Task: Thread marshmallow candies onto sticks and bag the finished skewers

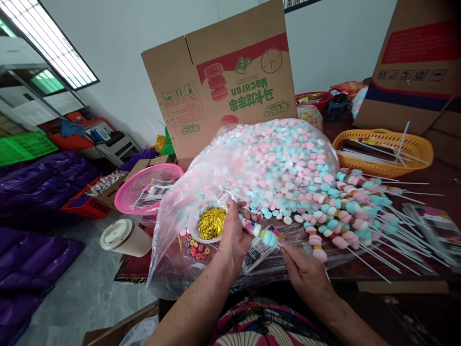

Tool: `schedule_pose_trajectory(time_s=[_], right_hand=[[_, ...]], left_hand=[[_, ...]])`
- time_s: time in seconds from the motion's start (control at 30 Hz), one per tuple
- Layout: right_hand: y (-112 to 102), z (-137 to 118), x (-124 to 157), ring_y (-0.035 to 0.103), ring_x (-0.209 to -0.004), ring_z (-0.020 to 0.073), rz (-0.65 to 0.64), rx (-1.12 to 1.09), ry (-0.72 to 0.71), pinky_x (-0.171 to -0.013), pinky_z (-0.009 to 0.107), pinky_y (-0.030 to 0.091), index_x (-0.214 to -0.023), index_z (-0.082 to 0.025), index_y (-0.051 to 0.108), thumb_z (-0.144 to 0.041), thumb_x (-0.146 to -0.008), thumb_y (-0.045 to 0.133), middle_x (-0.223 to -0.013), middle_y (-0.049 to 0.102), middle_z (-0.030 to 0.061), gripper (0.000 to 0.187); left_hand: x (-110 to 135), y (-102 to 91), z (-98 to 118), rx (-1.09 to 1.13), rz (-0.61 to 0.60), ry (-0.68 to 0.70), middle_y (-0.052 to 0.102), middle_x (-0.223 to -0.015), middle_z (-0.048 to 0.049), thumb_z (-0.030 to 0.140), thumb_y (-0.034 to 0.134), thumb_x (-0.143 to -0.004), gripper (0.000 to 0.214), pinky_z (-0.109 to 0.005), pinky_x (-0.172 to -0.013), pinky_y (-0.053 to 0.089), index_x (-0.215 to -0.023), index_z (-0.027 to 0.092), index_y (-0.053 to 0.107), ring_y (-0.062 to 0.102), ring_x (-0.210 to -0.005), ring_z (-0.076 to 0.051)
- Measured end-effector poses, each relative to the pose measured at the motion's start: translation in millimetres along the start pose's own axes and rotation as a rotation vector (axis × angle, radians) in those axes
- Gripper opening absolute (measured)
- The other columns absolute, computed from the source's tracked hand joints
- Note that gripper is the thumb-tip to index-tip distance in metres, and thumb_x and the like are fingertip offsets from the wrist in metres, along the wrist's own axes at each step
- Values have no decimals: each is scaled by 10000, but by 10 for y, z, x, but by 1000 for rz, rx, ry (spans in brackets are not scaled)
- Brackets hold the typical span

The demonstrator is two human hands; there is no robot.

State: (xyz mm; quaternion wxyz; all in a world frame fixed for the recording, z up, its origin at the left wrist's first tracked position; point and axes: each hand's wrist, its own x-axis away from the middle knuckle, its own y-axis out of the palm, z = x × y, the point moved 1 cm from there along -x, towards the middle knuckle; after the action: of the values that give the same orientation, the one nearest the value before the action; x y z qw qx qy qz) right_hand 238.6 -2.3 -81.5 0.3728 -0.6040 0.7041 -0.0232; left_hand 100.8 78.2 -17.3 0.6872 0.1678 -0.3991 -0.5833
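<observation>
My left hand (pixel 235 234) is closed round the top of a candy skewer (pixel 260 232) of pink, white and blue marshmallow discs, which sits partly inside a clear printed wrapper (pixel 256 252). My right hand (pixel 303 270) pinches the lower end of that wrapper and the stick. Just beyond lies a big clear bag of loose pink, blue and white discs (pixel 273 158). A bowl of gold twist ties (pixel 212 223) sits left of my left hand.
Several finished skewers (pixel 345 211) are piled to the right, sticks pointing outward. An orange basket (pixel 383 151) holds bare sticks. A pink basket (pixel 151 187), a lidded cup (pixel 124 236), coloured ring candies (pixel 197 250) and cardboard boxes (pixel 223 81) surround the table.
</observation>
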Motion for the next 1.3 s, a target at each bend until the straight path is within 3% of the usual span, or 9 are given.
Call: schedule_pose_trajectory(time_s=[0.1, 0.33, 0.43, 0.57, 0.63, 0.73, 0.83, 1.1, 1.3], right_hand=[[-2, 33, -16, 676, -805, 224, -49, -38, 99, -717, 312, 529, -916, -158, 660, -314, -891, 421, -875, 719, 112, 286], [-68, -89, -25, 385, -405, 95, -532, -526, 532, -424, 213, 315, -725, -187, 558, -505, -880, 406, -443, 479, -44, 385], [-5, -120, -4, 252, -333, 71, -616, -670, 679, -348, 204, 190, -825, -184, 560, -563, -862, 385, -438, 449, -66, 419], [58, -109, -6, 473, -446, 115, -403, -364, 388, -440, 223, 362, -711, -173, 594, -435, -913, 368, -508, 536, -7, 401], [68, -76, 6, 592, -596, 162, -204, -77, 99, -547, 248, 437, -798, -158, 650, -300, -917, 381, -629, 636, 44, 327], [59, 6, 42, 630, -618, 178, -18, 296, -219, -565, 267, 457, -1015, -120, 653, -125, -876, 386, -750, 701, 84, 301], [2, 86, 40, 625, -576, 163, 53, 489, -336, -574, 270, 461, -1062, -106, 639, -45, -831, 409, -785, 716, 89, 331], [39, 89, 46, 643, -598, 174, 0, 468, -334, -545, 267, 458, -1018, -102, 654, -67, -851, 379, -805, 722, 109, 324], [119, -137, 71, 608, -621, 156, -270, -102, 69, -578, 244, 459, -785, -173, 632, -260, -916, 375, -669, 663, 45, 301]], left_hand=[[-25, -67, -36, -47, 13, -53, 516, -516, 37, 619, 554, -752, 458, -279, -583, 473, -863, 175, 549, 550, -507, -131], [-139, -224, 343, -206, -393, 47, 668, -1019, -107, 437, 797, -571, 658, -368, -835, 456, -1122, 173, 554, 627, -947, -256], [-115, -141, 351, -128, -439, 35, 674, -732, -10, 372, 771, -625, 536, -408, -873, 451, -1088, 192, 570, 651, -745, -191], [-127, -34, 222, -30, -189, 67, 440, -405, 93, 263, 674, -746, 132, -369, -815, 499, -765, 160, 595, 474, -410, -74], [-163, -38, 175, 9, 0, 60, 404, -389, 83, 241, 619, -793, 226, -334, -748, 520, -611, 159, 513, 437, -379, -66], [-204, -89, 159, 21, 158, 40, 382, -397, 81, 250, 567, -837, 227, -309, -640, 526, -638, 164, 501, 429, -365, -76], [-198, -136, 158, -34, 202, -5, 393, -402, 77, 315, 521, -874, 183, -306, -576, 518, -768, 166, 534, 451, -372, -100], [-122, -160, 6, -14, 154, -74, 415, -427, 67, 474, 495, -861, 319, -294, -583, 512, -817, 160, 533, 461, -393, -100], [-105, -178, 29, 9, -10, -61, 442, -475, 82, 600, 597, -730, 455, -311, -664, 517, -904, 184, 537, 463, -421, -87]])
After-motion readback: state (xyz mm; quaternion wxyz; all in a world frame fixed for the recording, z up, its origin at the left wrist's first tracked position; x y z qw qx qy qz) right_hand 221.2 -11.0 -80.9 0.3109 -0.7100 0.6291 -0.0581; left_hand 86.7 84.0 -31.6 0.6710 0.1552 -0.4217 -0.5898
